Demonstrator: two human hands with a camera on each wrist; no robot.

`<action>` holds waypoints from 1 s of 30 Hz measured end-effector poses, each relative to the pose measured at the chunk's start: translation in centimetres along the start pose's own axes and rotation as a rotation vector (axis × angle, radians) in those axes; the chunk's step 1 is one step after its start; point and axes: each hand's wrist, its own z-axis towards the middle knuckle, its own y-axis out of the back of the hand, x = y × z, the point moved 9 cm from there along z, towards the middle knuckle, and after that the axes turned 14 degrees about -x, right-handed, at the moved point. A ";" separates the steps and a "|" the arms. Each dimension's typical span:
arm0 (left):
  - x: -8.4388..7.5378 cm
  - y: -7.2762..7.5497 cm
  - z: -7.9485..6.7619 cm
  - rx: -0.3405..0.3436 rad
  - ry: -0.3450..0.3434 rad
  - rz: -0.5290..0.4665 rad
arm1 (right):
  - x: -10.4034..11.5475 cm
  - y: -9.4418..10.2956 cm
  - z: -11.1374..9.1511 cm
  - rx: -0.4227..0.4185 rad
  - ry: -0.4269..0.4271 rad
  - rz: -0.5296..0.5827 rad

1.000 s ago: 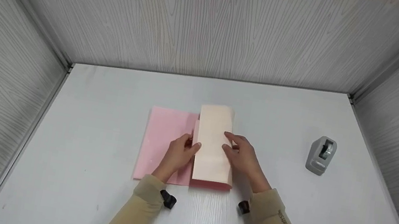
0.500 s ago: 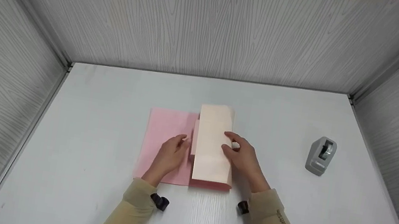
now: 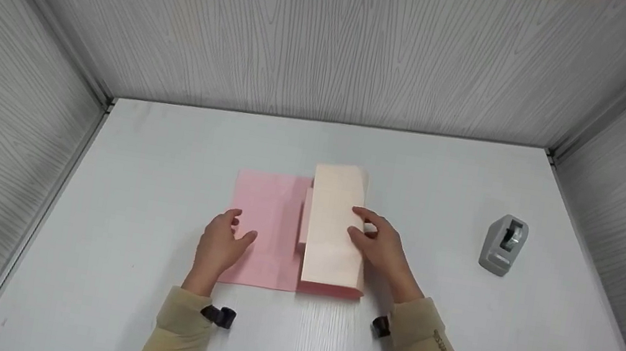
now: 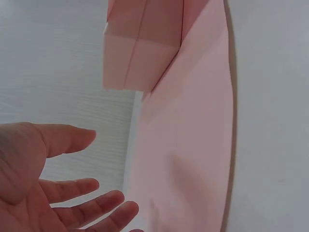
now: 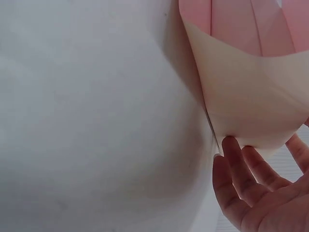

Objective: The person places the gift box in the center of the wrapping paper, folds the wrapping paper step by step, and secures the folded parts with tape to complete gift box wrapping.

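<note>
A sheet of paper (image 3: 273,207), pink on one face and cream on the other, lies on the table. Its right part is folded up and over a pink box (image 3: 306,215), cream face (image 3: 333,229) outward. In the left wrist view the box (image 4: 135,58) shows one end, with pink paper beside it. My right hand (image 3: 383,249) holds the folded paper at its right side, thumb and fingers bent against it. My left hand (image 3: 218,248) hovers over the left edge of the flat pink part, fingers spread and holding nothing.
A grey tape dispenser (image 3: 503,246) stands on the white table (image 3: 162,177) at the right. Grey wood-grain panels (image 3: 334,41) close in the back and both sides. Dark wrist cameras sit at both cuffs.
My left hand has let go of the folded paper's edge and moved left across the pink sheet, its fingers spreading. The right hand and the folded paper stay in place.
</note>
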 end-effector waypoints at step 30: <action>4.1 0.9 0.0 0.068 0.172 0.088 | 0.1 0.2 0.2 -0.007 -0.019 -0.014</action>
